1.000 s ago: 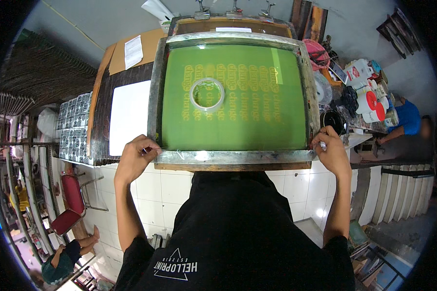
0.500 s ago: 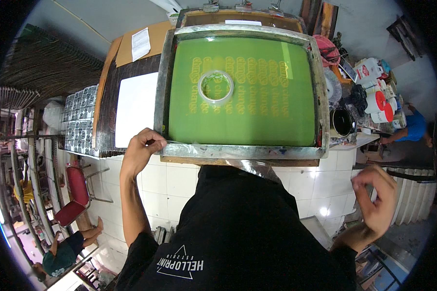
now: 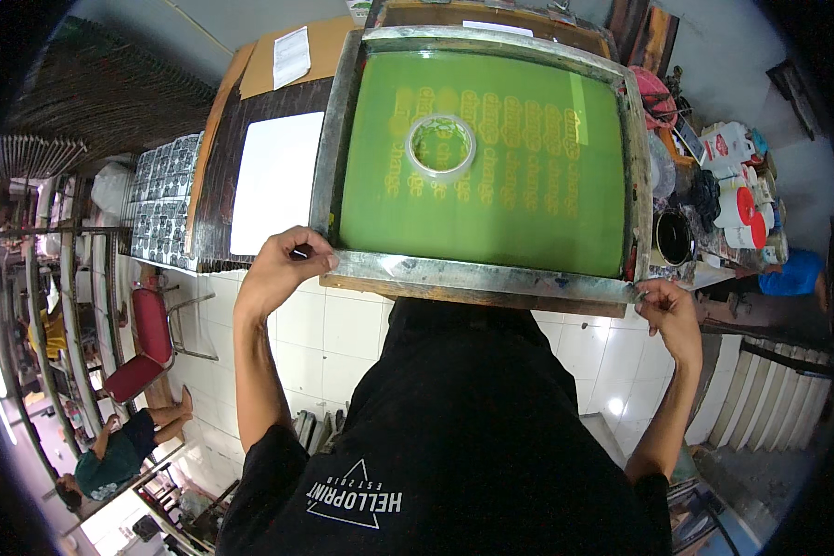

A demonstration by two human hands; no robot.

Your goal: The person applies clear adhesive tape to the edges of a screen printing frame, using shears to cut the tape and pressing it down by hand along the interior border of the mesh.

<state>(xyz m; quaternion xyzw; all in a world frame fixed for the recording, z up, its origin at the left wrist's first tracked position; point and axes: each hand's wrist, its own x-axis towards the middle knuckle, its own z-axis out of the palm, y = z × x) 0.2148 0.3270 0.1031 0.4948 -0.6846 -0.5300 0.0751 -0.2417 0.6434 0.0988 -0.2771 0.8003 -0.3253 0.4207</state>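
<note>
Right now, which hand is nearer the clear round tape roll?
Left. In view, the left hand is closer, below-left of the roll; the right hand is farther, below-right.

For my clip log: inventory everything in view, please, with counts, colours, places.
screen frame: one, grey, centre
mesh: one, green, inside the frame
tape roll: one, clear, on the mesh
flat sheet: one, white, left of the frame
cardboard: one, brown, upper left
paper: one, white, on the cardboard
patterned sheets: several, black and white, left
chair: one, red, lower left
basin: one, pink, upper right
open pot: one, black, right
red-lidded tubs: two, white, right
other people: at least three, green, blue and yellow clothing, edges
floor tiles: many, white, below the frame
shirt: one, black, bottom centre
left hand: one, bare, near-left corner
right hand: one, bare, near-right corner
</note>
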